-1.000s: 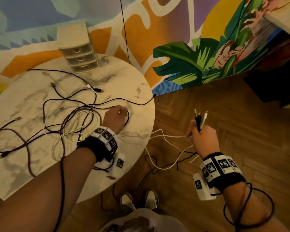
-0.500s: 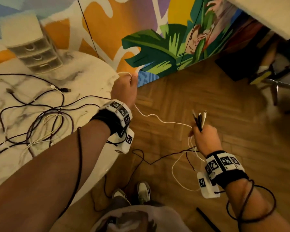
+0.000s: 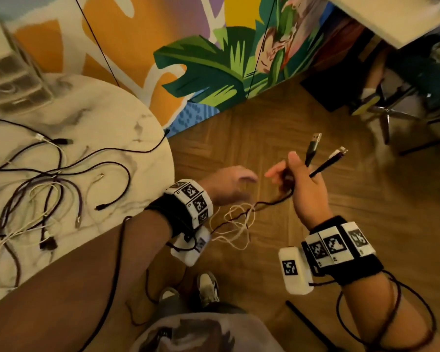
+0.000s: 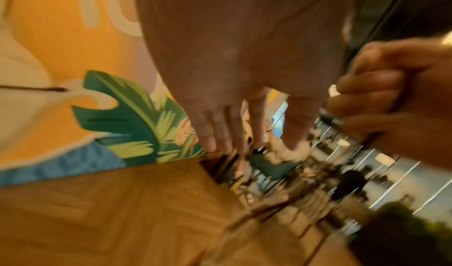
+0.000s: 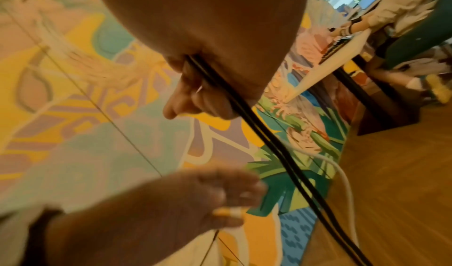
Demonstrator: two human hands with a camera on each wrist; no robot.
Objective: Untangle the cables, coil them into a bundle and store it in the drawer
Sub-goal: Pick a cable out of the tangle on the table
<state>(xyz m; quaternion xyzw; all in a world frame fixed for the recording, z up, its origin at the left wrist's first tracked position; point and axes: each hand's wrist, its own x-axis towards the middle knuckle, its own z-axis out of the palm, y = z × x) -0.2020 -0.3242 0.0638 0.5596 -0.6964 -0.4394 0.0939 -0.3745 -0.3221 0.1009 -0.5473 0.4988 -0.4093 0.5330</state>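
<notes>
My right hand [image 3: 287, 171] grips a bunch of dark cables [image 5: 264, 135]. Two USB plugs [image 3: 315, 139] stick up past its fingers. A white cable [image 3: 241, 224] hangs in loose loops below and between the hands, above the floor. My left hand [image 3: 247, 179] is blurred, just left of the right hand. In the right wrist view it [image 5: 220, 202] pinches a small white plug [image 5: 227, 212]. More tangled black, purple and white cables [image 3: 43, 196] lie on the round marble table [image 3: 99, 110]. The small drawer unit [image 3: 13, 82] stands at the table's far left.
A painted mural wall [image 3: 214, 59] runs behind the table. A chair's metal legs [image 3: 389, 115] and another person's foot [image 3: 368, 97] are at the upper right. My shoes [image 3: 206, 288] stand on the wooden floor, with a black rod [image 3: 305, 323] lying near them.
My left hand lifted off the tangle on the table with the white cable and swung right to the right hand. The right hand rose slightly, still gripping its cables.
</notes>
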